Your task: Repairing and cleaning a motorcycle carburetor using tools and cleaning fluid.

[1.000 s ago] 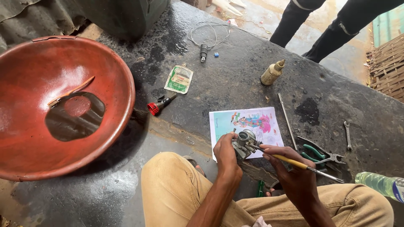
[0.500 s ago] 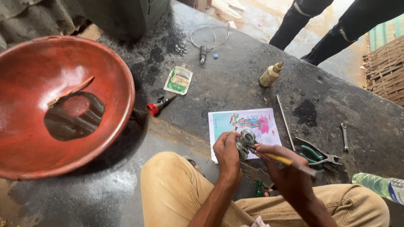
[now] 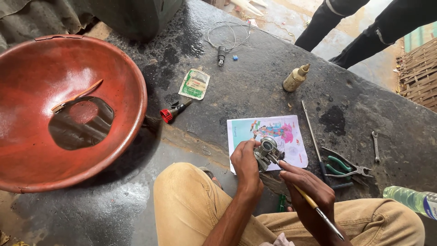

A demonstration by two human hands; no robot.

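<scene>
Hands meet over a printed paper sheet (image 3: 291,136) lying on the dark, stained slab (image 3: 255,91). The left hand (image 3: 246,160) has its fingers curled tight around a small grey metal engine part (image 3: 266,152), holding it just above the near edge of the sheet. The right hand (image 3: 306,187) grips a yellow-handled screwdriver (image 3: 306,197) pinched between thumb and fingers, its tip touching the metal part. Just right of the sheet lie a thin metal rod (image 3: 312,132), green-handled pliers (image 3: 343,167) and, farther off, a small wrench (image 3: 375,146). Beyond the sheet stand a small tan bottle (image 3: 295,79), a green sachet (image 3: 195,84), a red-capped piece (image 3: 173,111) and a coil of wire (image 3: 227,34). A big red bowl (image 3: 127,82) holding dark liquid sits well to the left. A clear plastic bottle (image 3: 409,198) lies by the right knee. Another person's dark-trousered legs (image 3: 364,27) stand at the far edge.
</scene>
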